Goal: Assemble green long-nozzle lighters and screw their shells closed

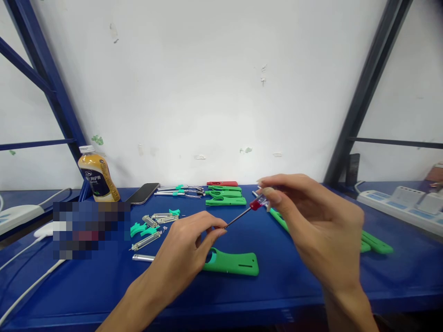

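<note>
A small screwdriver (239,216) with a red and clear handle is held between both hands above the blue table. My right hand (311,226) pinches its handle with thumb and fingertips. Its tip end is pinched by the thumb and finger of my left hand (190,240). Whether a screw sits at the tip cannot be made out. Below and partly behind my left hand lies a green lighter (235,263) with a metal nozzle tube (142,258) pointing left. More green lighters (376,242) lie beyond my right hand, partly covered by it.
Clear fuel tanks (147,240) and teal triggers (138,229) lie at left. Behind are metal tubes with wires (180,191), green casings (226,201), a red casing (222,184), a phone (145,192) and a drink bottle (98,177). A power strip (394,205) stands at right; white cables (31,288) run at left.
</note>
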A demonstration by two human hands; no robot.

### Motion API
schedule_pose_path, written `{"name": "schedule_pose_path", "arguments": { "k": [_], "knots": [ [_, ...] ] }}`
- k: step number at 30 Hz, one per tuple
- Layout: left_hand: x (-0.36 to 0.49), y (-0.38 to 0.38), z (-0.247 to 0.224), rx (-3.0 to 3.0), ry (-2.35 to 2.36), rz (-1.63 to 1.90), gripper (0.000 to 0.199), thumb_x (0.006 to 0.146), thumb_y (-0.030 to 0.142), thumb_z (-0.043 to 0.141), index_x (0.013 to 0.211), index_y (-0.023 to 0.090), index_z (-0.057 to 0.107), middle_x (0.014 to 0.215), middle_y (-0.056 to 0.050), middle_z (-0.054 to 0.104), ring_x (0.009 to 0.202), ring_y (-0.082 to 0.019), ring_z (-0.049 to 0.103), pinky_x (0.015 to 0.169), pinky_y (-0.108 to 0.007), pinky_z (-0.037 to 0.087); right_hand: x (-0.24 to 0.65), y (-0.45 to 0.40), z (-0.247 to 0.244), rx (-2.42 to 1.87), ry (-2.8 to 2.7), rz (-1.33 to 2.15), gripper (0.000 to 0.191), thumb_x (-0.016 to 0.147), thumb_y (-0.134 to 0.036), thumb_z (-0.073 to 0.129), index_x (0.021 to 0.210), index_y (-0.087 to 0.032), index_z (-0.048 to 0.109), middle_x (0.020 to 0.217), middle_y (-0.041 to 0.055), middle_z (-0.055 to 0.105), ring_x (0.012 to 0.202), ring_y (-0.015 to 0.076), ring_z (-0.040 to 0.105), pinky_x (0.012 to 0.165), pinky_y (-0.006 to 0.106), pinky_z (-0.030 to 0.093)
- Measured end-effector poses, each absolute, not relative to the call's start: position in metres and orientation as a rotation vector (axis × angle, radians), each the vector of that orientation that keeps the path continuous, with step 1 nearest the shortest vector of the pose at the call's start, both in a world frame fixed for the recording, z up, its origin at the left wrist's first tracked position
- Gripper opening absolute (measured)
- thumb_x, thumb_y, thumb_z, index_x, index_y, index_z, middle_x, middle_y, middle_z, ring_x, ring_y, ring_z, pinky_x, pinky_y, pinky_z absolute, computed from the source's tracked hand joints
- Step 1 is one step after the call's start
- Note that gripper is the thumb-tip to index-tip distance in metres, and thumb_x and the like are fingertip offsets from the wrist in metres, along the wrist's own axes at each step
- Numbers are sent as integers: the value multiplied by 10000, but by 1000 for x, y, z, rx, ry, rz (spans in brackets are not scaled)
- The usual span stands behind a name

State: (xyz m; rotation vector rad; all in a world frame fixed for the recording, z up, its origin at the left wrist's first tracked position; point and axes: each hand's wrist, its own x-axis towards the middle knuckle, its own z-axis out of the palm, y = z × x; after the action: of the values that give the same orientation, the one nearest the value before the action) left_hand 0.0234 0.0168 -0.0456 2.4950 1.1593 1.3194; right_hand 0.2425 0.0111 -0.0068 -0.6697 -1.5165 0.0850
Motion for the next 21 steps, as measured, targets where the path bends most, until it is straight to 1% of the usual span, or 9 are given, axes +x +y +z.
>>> {"name": "schedule_pose_path", "arguments": {
  "k": [6,9,13,16,19,21],
  "knots": [
    [29,16,-47,2434,1163,1286,141,973,122,685,983,232,773,879,37,796,676,-122,665,632,-222,488,247,10,-4,-638,-1620,84,171,1014,-207,714,1101,-326,802,1032,-25,821,821,166,763,753,309,643],
    [32,13,-47,2351,1178,1257,139,969,136,682,956,242,770,836,54,779,656,-114,648,608,-213,469,249,10,-4,-600,-1664,133,204,1040,-199,681,1158,-322,792,1059,-22,824,892,171,787,788,300,648],
    [40,11,-50,2256,1167,1219,148,981,155,643,924,245,746,838,56,756,644,-114,615,599,-214,457,250,9,-6,-571,-1678,233,251,1064,-191,646,1220,-346,768,1141,-44,815,962,155,795,847,275,645],
    [48,12,-59,2224,1163,1208,148,1003,160,611,926,237,712,874,42,730,695,-128,615,660,-233,474,255,8,-5,-571,-1694,269,265,1054,-185,659,1237,-355,749,1144,-59,808,956,139,790,851,256,639],
    [58,13,-71,2254,1142,1202,152,1021,135,590,946,232,681,946,22,704,814,-155,634,757,-267,482,263,6,0,-632,-1818,191,210,1026,-173,695,1155,-321,769,1080,-70,819,922,114,781,858,213,610],
    [64,14,-78,2315,1132,1184,165,1028,111,584,947,229,667,958,14,695,878,-177,630,805,-293,473,270,4,3,-672,-1919,144,185,1015,-165,707,1126,-298,773,1062,-73,826,926,106,778,862,188,591]
  ]
}}
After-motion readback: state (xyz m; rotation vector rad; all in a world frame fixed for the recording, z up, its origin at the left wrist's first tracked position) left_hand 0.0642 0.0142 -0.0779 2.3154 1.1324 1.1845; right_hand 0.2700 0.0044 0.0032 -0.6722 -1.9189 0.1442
